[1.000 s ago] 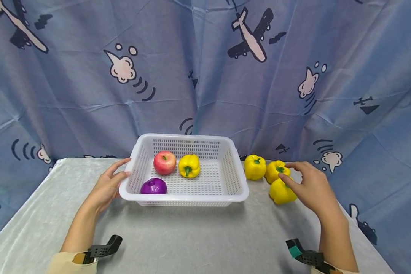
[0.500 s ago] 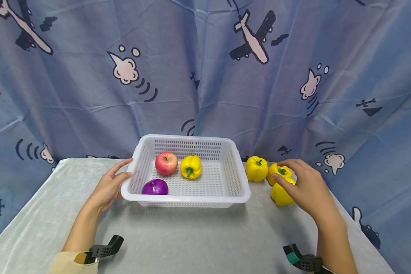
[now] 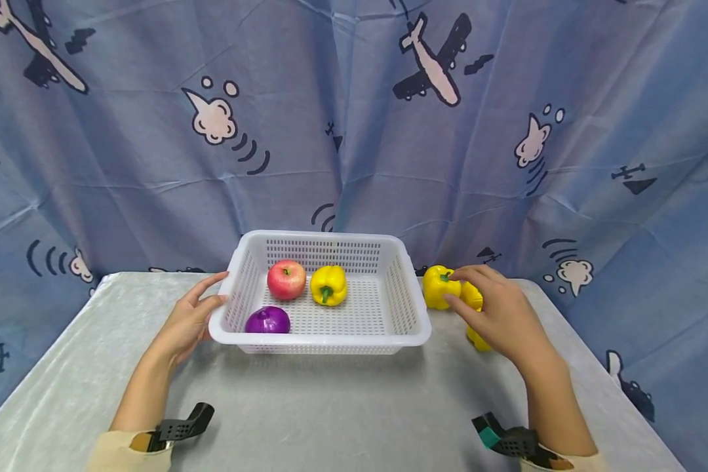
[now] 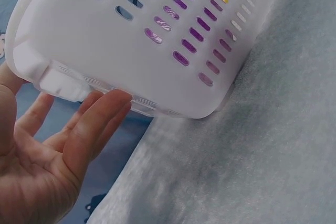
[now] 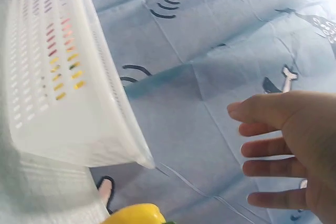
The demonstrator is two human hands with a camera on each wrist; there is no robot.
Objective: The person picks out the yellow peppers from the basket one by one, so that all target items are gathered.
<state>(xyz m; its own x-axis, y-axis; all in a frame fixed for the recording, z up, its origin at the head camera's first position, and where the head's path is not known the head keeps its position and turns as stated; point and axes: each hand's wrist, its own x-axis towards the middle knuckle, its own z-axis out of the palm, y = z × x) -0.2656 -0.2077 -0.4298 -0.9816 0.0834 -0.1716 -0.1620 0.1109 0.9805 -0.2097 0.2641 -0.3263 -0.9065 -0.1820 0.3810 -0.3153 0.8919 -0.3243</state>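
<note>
A white perforated basket (image 3: 318, 340) holds a red apple (image 3: 286, 280), a yellow bell pepper (image 3: 328, 288) and a purple onion-like vegetable (image 3: 268, 320). My left hand (image 3: 187, 322) touches the basket's left end; in the left wrist view its extended fingers (image 4: 97, 124) lie against the outer wall below the rim. To the right of the basket, my right hand (image 3: 504, 314) hovers at a yellow bell pepper (image 3: 436, 288), thumb and fingers apart. Behind that hand, two more yellow peppers (image 3: 473, 298) are partly hidden. The right wrist view shows nothing between the fingers (image 5: 270, 167).
A light grey cloth covers the table (image 3: 330, 406). Directly behind it hangs a blue curtain (image 3: 354, 144) with airplane prints. The basket stands close to the table's back edge, and its right end is near the leftmost loose pepper.
My right hand has moved left, from above the two right-hand peppers to the pepper nearest the basket. The left hand and the basket have stayed in place.
</note>
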